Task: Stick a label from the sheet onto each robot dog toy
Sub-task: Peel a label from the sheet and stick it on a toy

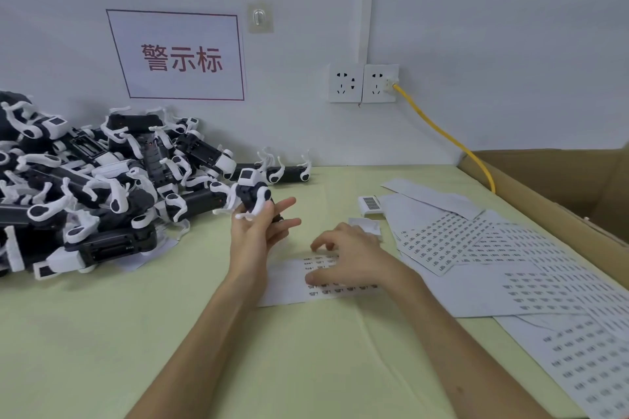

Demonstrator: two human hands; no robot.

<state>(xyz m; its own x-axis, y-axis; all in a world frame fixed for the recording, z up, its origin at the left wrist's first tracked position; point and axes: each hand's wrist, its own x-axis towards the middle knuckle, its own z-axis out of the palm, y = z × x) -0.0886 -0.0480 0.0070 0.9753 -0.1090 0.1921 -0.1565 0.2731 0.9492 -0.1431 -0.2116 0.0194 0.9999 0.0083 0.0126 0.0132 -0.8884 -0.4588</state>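
Observation:
My left hand (257, 230) holds a black and white robot dog toy (251, 192) upright above the table, thumb and palm curled round its body while two fingers point right. My right hand (347, 257) rests palm down on a partly used label sheet (289, 282), fingers spread and bent over the rows of small printed labels. I cannot tell whether a label is pinched under its fingertips. A big heap of robot dog toys (88, 187) lies at the left.
More label sheets (476, 241) fan out to the right, down to the lower right corner. A small white barcode item (370, 205) lies behind them. An open cardboard box (561, 187) stands at the right edge. A yellow cable (452, 139) runs from the wall sockets (362, 83).

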